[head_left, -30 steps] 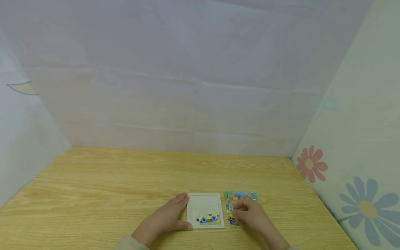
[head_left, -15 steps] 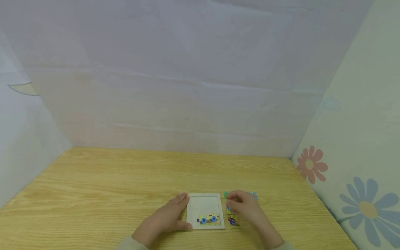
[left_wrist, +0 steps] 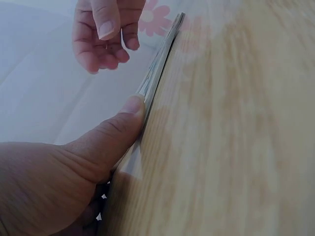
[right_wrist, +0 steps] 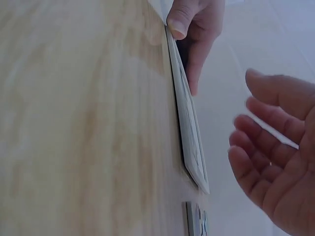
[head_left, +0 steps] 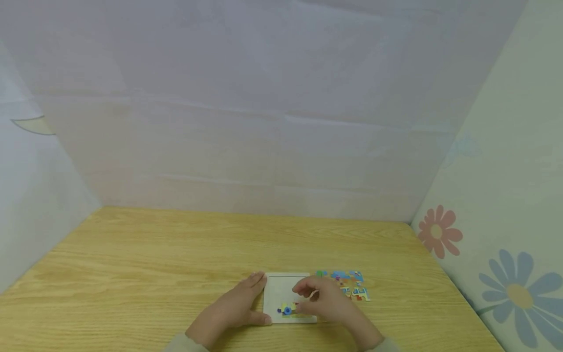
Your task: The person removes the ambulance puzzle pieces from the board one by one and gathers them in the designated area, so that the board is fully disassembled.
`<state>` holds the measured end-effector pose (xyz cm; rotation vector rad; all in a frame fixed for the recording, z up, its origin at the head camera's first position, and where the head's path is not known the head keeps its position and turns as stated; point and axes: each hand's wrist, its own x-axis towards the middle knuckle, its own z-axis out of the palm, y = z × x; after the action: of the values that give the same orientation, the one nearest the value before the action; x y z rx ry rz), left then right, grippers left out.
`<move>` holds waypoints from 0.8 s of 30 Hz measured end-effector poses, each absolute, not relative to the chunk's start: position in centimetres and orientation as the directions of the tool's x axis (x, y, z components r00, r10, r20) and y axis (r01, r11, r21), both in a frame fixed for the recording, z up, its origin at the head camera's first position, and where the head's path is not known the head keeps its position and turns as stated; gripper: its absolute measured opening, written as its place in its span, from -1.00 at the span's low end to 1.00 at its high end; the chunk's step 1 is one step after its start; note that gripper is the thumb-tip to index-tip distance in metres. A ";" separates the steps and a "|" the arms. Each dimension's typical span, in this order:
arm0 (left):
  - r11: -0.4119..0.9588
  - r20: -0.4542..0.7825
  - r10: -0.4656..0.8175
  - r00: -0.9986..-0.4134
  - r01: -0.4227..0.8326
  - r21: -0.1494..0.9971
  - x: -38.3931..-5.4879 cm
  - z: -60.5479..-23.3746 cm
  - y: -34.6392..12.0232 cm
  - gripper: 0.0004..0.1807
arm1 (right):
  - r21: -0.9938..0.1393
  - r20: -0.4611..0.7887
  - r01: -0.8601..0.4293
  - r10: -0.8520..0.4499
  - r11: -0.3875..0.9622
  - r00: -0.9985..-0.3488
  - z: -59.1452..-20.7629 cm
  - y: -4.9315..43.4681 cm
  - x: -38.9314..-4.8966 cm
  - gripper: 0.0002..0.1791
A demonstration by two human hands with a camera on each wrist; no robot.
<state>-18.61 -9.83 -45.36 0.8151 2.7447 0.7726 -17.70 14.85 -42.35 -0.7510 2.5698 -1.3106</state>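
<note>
A pale square puzzle tray (head_left: pixel 280 287) lies flat on the table. Joined jigsaw pieces (head_left: pixel 287 311) with a yellow vehicle and blue wheels sit in its lower part, half covered by my right hand. My left hand (head_left: pixel 233 308) rests along the tray's left side, fingers straight at the far corner and thumb (left_wrist: pixel 120 123) against the near one. Above the tray's right half hovers my right hand (head_left: pixel 327 299), fingers loosely bent and thumb apart from them. The right wrist view shows nothing between those fingers (right_wrist: pixel 253 142).
Several loose jigsaw pieces (head_left: pixel 347 277) lie right of the tray, partly behind my right hand. The wooden table (head_left: pixel 176 249) meets a pale cloth backdrop (head_left: pixel 272 146) at the back. A flower-printed panel (head_left: pixel 492 220) stands along the right edge.
My right hand has moved left, from over the loose pieces to above the tray, and now covers part of the vehicle picture. The left hand and the tray have stayed put.
</note>
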 end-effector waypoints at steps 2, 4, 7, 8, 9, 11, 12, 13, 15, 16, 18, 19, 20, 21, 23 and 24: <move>0.717 -0.017 0.550 -0.835 0.462 0.522 -18.6 -45.4 -9.8 0.06 | -0.776 0.091 -0.407 -0.553 0.482 -0.828 -42.4 14.6 -17.8 -0.68; 0.717 -0.015 0.550 -0.835 0.463 0.521 -18.6 -45.4 -9.9 0.06 | -0.752 0.093 -0.448 -0.595 0.484 -0.799 -42.5 14.4 -17.9 -0.69; 0.717 -0.016 0.551 -0.834 0.463 0.521 -18.6 -45.3 -9.9 0.06 | -0.726 0.079 -0.478 -0.631 0.494 -0.772 -42.8 14.2 -18.1 -0.69; 0.716 -0.016 0.551 -0.834 0.463 0.523 -18.6 -45.3 -9.9 0.06 | -0.719 0.067 -0.479 -0.637 0.503 -0.768 -42.9 14.1 -18.1 -0.69; 0.714 -0.017 0.552 -0.834 0.462 0.526 -18.7 -45.3 -9.9 0.06 | -0.711 0.056 -0.479 -0.638 0.515 -0.768 -42.9 14.0 -18.1 -0.69; 0.713 -0.017 0.552 -0.833 0.462 0.527 -18.7 -45.4 -9.9 0.06 | -0.690 0.034 -0.478 -0.636 0.543 -0.771 -43.1 13.9 -18.2 -0.70; 0.713 -0.016 0.553 -0.833 0.463 0.526 -18.7 -45.4 -9.9 0.06 | -0.677 0.027 -0.482 -0.635 0.556 -0.772 -43.1 13.8 -18.2 -0.69; 0.714 -0.015 0.553 -0.833 0.464 0.525 -18.7 -45.4 -9.9 0.05 | -0.662 0.027 -0.492 -0.638 0.566 -0.770 -43.1 13.7 -18.2 -0.69; 0.714 -0.013 0.553 -0.833 0.466 0.522 -18.7 -45.4 -9.9 0.05 | -0.629 0.028 -0.513 -0.642 0.585 -0.766 -43.1 13.6 -18.3 -0.70; 0.715 -0.011 0.553 -0.833 0.467 0.521 -18.6 -45.4 -9.9 0.05 | -0.614 0.028 -0.522 -0.645 0.592 -0.764 -43.1 13.5 -18.2 -0.69; 0.715 -0.009 0.552 -0.834 0.468 0.519 -18.6 -45.4 -9.9 0.05 | -0.586 0.027 -0.541 -0.652 0.604 -0.758 -43.0 13.4 -18.2 -0.69; 0.715 -0.008 0.552 -0.834 0.469 0.520 -18.6 -45.4 -9.9 0.04 | -0.574 0.023 -0.545 -0.653 0.611 -0.757 -43.0 13.3 -18.2 -0.69; 0.714 -0.006 0.552 -0.834 0.469 0.520 -18.6 -45.3 -9.9 0.04 | -0.563 0.018 -0.548 -0.654 0.618 -0.756 -42.9 13.3 -18.2 -0.69; 0.713 -0.005 0.553 -0.833 0.470 0.521 -18.6 -45.3 -9.9 0.04 | -0.549 0.014 -0.554 -0.656 0.626 -0.754 -42.9 13.2 -18.2 -0.69; 0.712 -0.006 0.554 -0.833 0.470 0.522 -18.5 -45.2 -9.9 0.04 | -0.527 0.001 -0.561 -0.660 0.638 -0.751 -42.8 13.1 -18.2 -0.69; 0.712 -0.005 0.554 -0.832 0.471 0.521 -18.5 -45.2 -9.9 0.04 | -0.519 -0.007 -0.561 -0.660 0.645 -0.751 -42.7 13.1 -18.1 -0.69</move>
<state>-18.51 -9.92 -45.22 0.8310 2.7550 0.7728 -18.12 13.08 -42.71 -1.0022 2.6679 -0.7421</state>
